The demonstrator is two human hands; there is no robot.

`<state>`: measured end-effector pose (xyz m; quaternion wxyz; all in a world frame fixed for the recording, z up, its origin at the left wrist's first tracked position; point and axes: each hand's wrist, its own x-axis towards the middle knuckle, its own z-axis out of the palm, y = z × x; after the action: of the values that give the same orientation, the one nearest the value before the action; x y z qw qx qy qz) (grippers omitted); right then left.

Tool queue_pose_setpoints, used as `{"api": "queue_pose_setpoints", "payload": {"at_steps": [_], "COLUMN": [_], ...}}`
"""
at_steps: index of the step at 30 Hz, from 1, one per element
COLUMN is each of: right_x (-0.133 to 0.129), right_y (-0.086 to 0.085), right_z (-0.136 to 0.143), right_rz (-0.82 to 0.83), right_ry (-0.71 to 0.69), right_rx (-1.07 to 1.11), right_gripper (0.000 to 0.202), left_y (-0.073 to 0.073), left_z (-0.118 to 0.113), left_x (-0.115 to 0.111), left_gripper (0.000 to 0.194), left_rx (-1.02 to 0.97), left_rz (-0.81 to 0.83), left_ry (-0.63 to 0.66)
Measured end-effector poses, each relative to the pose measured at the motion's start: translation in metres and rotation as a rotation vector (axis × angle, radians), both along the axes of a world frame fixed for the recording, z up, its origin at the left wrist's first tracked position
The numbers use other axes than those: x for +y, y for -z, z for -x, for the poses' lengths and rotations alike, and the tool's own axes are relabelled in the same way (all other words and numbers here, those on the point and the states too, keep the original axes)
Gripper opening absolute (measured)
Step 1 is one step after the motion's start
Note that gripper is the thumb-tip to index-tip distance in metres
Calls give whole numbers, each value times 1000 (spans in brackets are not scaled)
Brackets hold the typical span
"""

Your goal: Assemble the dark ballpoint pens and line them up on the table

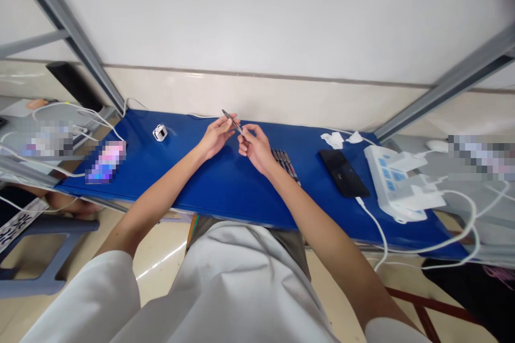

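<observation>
A dark pen (233,121) is held above the blue table (225,187), slanting from upper left to lower right. My left hand (217,136) pinches it near its upper end, fingers closed. My right hand (256,147) has its fingers closed around the lower end. Just right of my right hand, several dark pens (286,165) lie side by side on the table, partly hidden behind my right wrist.
A small white device (160,132) and a phone (105,162) lie at the left. Toward the right are crumpled tissues (333,140), a black phone (344,173) on a cable, and a white power strip (386,182) with chargers. Metal posts flank the table.
</observation>
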<state>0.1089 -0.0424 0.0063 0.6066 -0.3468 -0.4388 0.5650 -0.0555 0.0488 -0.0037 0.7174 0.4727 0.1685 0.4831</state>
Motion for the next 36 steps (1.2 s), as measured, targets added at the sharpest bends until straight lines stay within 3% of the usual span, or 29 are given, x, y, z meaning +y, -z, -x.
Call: {"api": "queue_pose_setpoints", "payload": {"at_steps": [5, 10, 14, 18, 21, 28, 36], "right_x": [0, -1, -8, -14, -14, -16, -20], "right_y": [6, 6, 4, 8, 13, 9, 7], "right_z": [5, 5, 7, 9, 8, 10, 9], "right_rz": [-64, -24, -235, -486, -564, -600, -562], "right_ry": [67, -31, 52, 14, 16, 68, 34], "right_rx": [-176, -137, -372, -757, -892, -886, -917], "right_gripper": [51, 54, 51, 39, 38, 24, 21], "left_y": [-5, -8, -7, -7, -10, -16, -15], "left_z": [3, 2, 4, 8, 9, 9, 9], "left_x": [-1, -4, -1, 1, -2, -10, -11], "left_gripper": [37, 37, 40, 42, 46, 52, 56], "left_rx": [16, 9, -22, -4, 6, -24, 17], "left_rz": [12, 5, 31, 38, 29, 42, 17], "left_ry": [-12, 11, 59, 98, 134, 235, 235]}}
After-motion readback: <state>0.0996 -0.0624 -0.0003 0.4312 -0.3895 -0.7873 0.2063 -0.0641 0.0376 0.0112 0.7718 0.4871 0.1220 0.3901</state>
